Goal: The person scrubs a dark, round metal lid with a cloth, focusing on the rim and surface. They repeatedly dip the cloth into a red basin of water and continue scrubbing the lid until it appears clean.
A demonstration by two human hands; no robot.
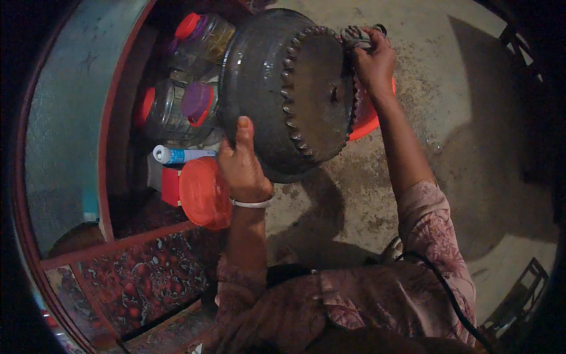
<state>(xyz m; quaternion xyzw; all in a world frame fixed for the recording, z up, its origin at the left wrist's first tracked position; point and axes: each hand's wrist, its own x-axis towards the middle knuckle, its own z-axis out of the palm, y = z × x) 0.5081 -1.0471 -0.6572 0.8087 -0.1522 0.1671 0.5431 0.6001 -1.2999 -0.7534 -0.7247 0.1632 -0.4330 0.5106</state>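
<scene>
A large dark, rounded vessel (261,97) with a scalloped ridge around its flat, brownish face is tilted on its side in front of me. My left hand (245,170), with a pale bangle at the wrist, grips the vessel's near left side, thumb up along its wall. At the far right edge of the vessel, my right hand (376,59) pinches a crumpled grey cloth (356,37). A red-orange basin (369,119) shows partly behind the vessel, below the right forearm.
Left of the vessel, a cabinet with a red frame (108,106) holds clear jars (170,108) with red and purple lids, a white-and-blue tube (190,155), and an orange container (203,192) beside a red box (170,186). A dark cable (446,292) crosses my right side.
</scene>
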